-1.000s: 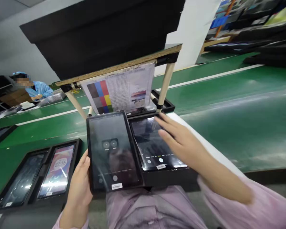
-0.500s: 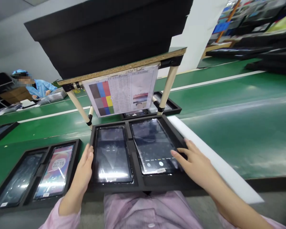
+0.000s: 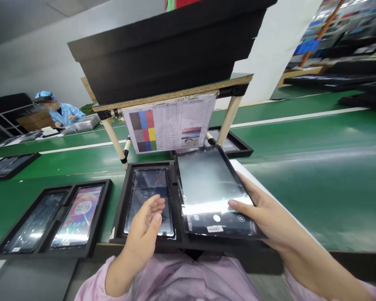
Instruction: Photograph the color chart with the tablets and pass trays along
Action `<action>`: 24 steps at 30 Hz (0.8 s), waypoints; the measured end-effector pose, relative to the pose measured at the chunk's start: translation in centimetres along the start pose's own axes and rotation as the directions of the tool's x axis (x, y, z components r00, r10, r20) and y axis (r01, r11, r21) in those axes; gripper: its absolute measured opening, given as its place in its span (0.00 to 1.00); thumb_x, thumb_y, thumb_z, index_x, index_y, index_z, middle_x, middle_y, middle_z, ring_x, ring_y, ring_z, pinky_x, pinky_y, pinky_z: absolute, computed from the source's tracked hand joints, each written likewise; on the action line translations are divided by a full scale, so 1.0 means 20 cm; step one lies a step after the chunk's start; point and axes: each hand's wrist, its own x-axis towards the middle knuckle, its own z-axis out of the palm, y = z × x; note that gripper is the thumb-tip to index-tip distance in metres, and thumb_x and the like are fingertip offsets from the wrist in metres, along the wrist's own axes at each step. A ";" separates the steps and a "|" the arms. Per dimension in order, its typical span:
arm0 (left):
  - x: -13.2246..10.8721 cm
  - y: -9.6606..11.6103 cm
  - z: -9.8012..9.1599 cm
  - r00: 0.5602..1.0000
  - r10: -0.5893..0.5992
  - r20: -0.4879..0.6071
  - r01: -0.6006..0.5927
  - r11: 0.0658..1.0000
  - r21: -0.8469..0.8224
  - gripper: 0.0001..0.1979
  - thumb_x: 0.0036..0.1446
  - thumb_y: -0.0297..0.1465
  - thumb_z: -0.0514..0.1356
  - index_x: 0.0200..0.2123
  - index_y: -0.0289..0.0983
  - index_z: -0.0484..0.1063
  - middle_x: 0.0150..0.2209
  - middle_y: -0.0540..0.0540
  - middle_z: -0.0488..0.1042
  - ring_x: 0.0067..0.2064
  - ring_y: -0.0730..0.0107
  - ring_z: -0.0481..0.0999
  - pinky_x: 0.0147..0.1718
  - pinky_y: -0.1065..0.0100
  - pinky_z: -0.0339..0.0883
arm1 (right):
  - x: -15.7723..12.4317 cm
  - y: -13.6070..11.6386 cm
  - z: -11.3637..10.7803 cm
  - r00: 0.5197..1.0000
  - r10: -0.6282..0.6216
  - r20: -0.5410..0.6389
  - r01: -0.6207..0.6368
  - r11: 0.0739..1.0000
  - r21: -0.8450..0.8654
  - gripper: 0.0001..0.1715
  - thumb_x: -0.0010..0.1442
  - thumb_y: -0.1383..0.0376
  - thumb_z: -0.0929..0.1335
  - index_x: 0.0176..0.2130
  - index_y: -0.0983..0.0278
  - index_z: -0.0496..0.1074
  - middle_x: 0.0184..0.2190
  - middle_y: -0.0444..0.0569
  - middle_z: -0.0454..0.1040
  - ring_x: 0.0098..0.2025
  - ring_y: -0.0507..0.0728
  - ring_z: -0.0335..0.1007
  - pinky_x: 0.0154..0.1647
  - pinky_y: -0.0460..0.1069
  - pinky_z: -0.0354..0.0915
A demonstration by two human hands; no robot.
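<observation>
My right hand (image 3: 263,209) grips the right edge of a tablet (image 3: 211,184), thumb on the glass and fingers behind it. This tablet is raised out of a black foam tray (image 3: 117,228), and its lit screen shows round camera buttons near the bottom and a small white label. Over the tray's left compartment is my left hand (image 3: 146,234), fingers loosely extended with nothing in them. Below that hand, a second tablet (image 3: 150,179) with a dark screen lies in the left compartment, partly covered from view.
Another black tray (image 3: 105,196) with two tablets stands to the left. A rack with a printed colour chart (image 3: 172,123) rises behind my tray, bearing stacked black trays (image 3: 169,58). White foam (image 3: 253,175) lies along the right side. A co-worker (image 3: 61,110) sits far left.
My right hand has taken hold of the right tablet and lifted it from its compartment. My left hand has moved from the tray's left edge rightward over the left tablet.
</observation>
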 end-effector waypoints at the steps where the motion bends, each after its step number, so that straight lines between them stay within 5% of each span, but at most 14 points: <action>1: 0.02 0.01 0.02 1.000 -0.002 0.007 0.003 0.997 -0.073 0.29 0.62 0.47 0.60 0.62 0.39 0.67 0.59 0.32 0.73 0.57 0.50 0.75 0.57 0.49 0.69 | -0.03 -0.01 0.03 0.997 -0.083 -0.005 0.083 0.996 0.017 0.57 0.49 0.46 0.77 0.70 0.55 0.56 0.69 0.50 0.57 0.70 0.67 0.54 0.68 0.61 0.60; 5: 0.05 0.05 0.09 0.991 0.116 -0.063 -0.123 0.984 -0.125 0.39 0.60 0.46 0.64 0.69 0.38 0.56 0.67 0.31 0.62 0.66 0.49 0.65 0.63 0.51 0.62 | -0.05 -0.01 0.25 0.944 -0.330 -0.017 0.328 0.926 0.190 0.54 0.54 0.45 0.75 0.70 0.56 0.55 0.71 0.50 0.54 0.72 0.64 0.49 0.72 0.61 0.54; 9: 0.04 0.06 0.07 0.893 0.307 -0.330 -0.250 0.947 0.204 0.43 0.56 0.43 0.68 0.69 0.39 0.52 0.68 0.33 0.60 0.68 0.50 0.63 0.65 0.54 0.59 | 0.03 -0.03 0.45 0.976 -0.202 0.085 0.133 0.853 0.505 0.41 0.57 0.35 0.69 0.58 0.58 0.71 0.64 0.52 0.67 0.68 0.65 0.59 0.69 0.61 0.59; 13: 0.02 0.01 0.01 0.867 0.394 -0.304 -0.206 0.841 0.500 0.54 0.49 0.44 0.72 0.71 0.39 0.45 0.69 0.30 0.55 0.68 0.44 0.62 0.65 0.46 0.58 | 0.10 -0.05 0.54 0.984 -0.012 0.177 -0.105 0.764 0.636 0.41 0.45 0.33 0.75 0.44 0.61 0.77 0.48 0.53 0.79 0.59 0.67 0.71 0.62 0.61 0.67; 18: 0.03 -0.06 0.00 0.861 0.433 -0.266 -0.153 0.720 0.677 0.60 0.49 0.43 0.71 0.72 0.37 0.35 0.70 0.24 0.48 0.70 0.38 0.56 0.64 0.39 0.56 | 0.12 -0.02 0.57 0.991 0.003 0.131 -0.089 0.749 0.656 0.36 0.43 0.35 0.76 0.35 0.61 0.78 0.41 0.52 0.81 0.57 0.67 0.72 0.60 0.61 0.69; 24: 0.06 -0.10 0.02 0.824 0.506 -0.255 -0.156 0.636 0.756 0.59 0.50 0.43 0.70 0.72 0.35 0.34 0.70 0.21 0.46 0.71 0.35 0.53 0.64 0.38 0.55 | 0.12 -0.01 0.57 0.992 -0.010 0.125 -0.074 0.760 0.645 0.35 0.43 0.35 0.76 0.33 0.62 0.76 0.39 0.51 0.81 0.55 0.66 0.73 0.58 0.60 0.70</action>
